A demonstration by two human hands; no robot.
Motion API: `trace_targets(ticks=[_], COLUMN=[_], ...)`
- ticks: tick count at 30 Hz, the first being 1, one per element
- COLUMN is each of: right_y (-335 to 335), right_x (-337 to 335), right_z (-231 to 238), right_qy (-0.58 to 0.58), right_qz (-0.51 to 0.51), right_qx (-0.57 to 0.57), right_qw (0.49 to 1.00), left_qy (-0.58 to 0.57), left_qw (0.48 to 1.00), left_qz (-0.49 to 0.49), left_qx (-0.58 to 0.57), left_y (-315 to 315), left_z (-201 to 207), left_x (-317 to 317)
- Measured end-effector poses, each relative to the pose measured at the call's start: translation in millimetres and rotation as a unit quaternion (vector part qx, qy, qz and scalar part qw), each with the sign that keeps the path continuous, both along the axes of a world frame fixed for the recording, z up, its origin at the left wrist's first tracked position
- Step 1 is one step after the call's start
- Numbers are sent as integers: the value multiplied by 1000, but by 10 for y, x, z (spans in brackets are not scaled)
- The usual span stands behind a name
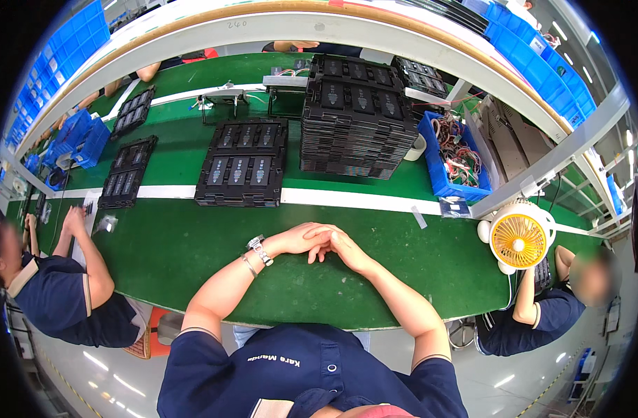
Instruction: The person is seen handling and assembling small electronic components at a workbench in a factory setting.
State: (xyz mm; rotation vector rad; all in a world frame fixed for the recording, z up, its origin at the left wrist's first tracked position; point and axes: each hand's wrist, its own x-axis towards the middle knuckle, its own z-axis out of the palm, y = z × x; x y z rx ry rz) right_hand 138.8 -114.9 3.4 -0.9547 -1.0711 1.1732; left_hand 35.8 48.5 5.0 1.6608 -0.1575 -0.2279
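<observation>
In the middle of the green table (214, 233), near its front edge, my two hands are clasped together. My left hand (299, 239), with a metal watch (260, 249) and a bangle on its wrist, meets my right hand (349, 252) and their fingers overlap. No tool or part shows between them, though some fingers are hidden. Beyond the hands lies a black plastic tray (241, 161) with several grey rectangular cells. Behind and to its right rises a tall stack of similar black trays (357, 139), apart from both hands.
A blue bin (437, 171) full of wires stands at the right. A small white and yellow fan (518, 238) sits near the right edge. More black trays (127, 171) lie at the left. Co-workers sit on both sides. A shelf beam (319, 26) crosses above the table.
</observation>
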Motion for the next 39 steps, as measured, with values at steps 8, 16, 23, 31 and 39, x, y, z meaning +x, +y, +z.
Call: trace_targets(ticks=[8, 16, 23, 31, 39], right_y=[-3, -1, 0, 1, -6], right_x=[4, -6, -2, -15, 7], right_z=[-4, 7, 3, 28, -1], right_qy=[-4, -3, -2, -5, -7], right_qz=[1, 1, -2, -6, 1], right_qx=[6, 1, 5, 2, -2], right_qw=[1000, 1000, 1000, 1000, 1000], left_qy=[-6, -15, -6, -10, -23], left_qw=[1000, 1000, 1000, 1000, 999], left_qz=[-4, 4, 1, -9, -4], left_qx=[11, 18, 14, 20, 25], left_y=[-3, 5, 2, 32, 16], left_z=[18, -27, 19, -20, 4], left_x=[1, 1, -1, 2, 5])
